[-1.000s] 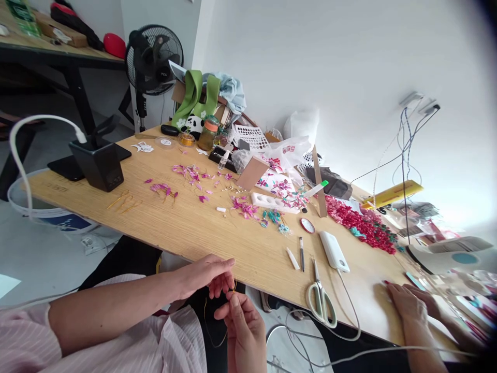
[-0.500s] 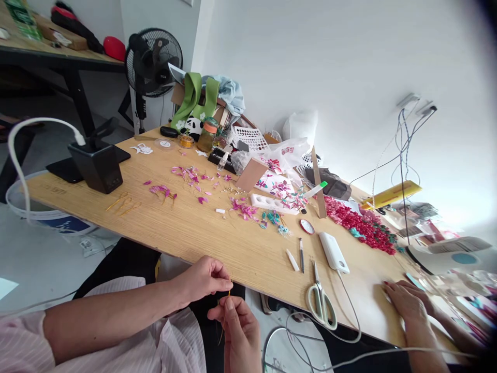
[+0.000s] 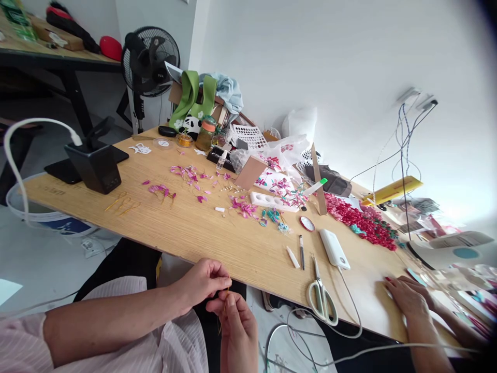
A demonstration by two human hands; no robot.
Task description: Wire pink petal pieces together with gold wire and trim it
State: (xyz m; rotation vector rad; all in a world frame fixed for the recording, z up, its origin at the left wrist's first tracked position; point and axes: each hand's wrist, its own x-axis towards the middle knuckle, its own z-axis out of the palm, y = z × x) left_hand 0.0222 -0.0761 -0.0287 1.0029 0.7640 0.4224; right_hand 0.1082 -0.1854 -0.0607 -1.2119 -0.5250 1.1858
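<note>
Gold wire (image 3: 224, 305) roughly upright, pinched between left hand (image 3: 204, 282) and right hand (image 3: 238, 331).

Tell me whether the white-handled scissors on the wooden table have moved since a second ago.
No. The white-handled scissors lie in the same spot beside the white power bank, near the wooden table's front edge.

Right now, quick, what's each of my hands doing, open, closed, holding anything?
Left hand: closed, fingertips pinching the thin gold wire.
Right hand: closed, pinching the same wire from below.
</note>
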